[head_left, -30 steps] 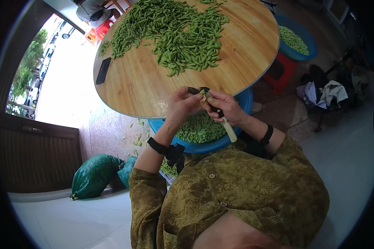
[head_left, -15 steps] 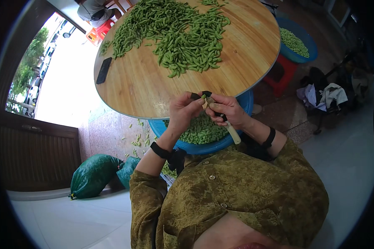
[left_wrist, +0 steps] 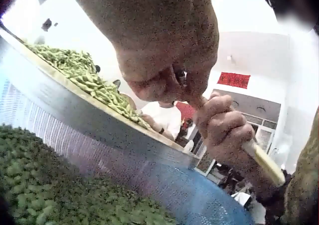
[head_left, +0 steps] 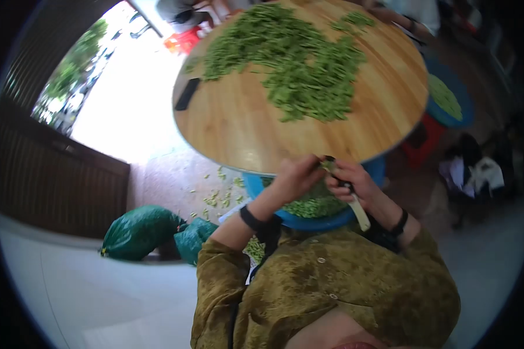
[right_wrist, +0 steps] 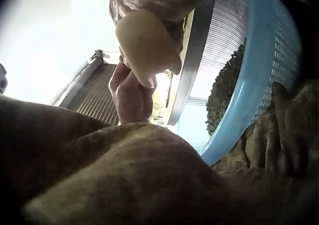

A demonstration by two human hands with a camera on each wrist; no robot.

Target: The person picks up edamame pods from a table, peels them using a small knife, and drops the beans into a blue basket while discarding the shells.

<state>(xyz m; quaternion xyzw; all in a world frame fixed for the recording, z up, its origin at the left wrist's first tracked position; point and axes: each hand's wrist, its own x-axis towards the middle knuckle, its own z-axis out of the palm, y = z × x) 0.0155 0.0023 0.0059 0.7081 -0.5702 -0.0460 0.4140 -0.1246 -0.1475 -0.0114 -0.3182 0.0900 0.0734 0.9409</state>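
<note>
In the head view my left hand (head_left: 297, 177) is at the table's near edge, fingers bent and thumb at a small green pod (head_left: 328, 166) that looks pinched between the two hands. My right hand (head_left: 355, 185) grips a tool with a pale handle (head_left: 360, 215), its handle pointing down toward my shirt. Motion blur hides the exact fingertip contact. The left wrist view shows my right fingers curled round the pale handle (left_wrist: 266, 162). Below both hands, a blue basket (head_left: 332, 223) holds shelled green beans (head_left: 311, 207).
Green pods (head_left: 314, 81) are heaped across the round wooden table (head_left: 233, 125), with a dark phone (head_left: 187, 94) at its left. Another person's arm (head_left: 393, 17) reaches over the far right edge. Green sacks (head_left: 142, 232) lie on the floor at left; a second blue basin (head_left: 460, 90) stands right.
The head view has shifted, so table and hands appear farther right and lower. Another person's arm has come into view at the table's far right. My right hand still grips the tool.
</note>
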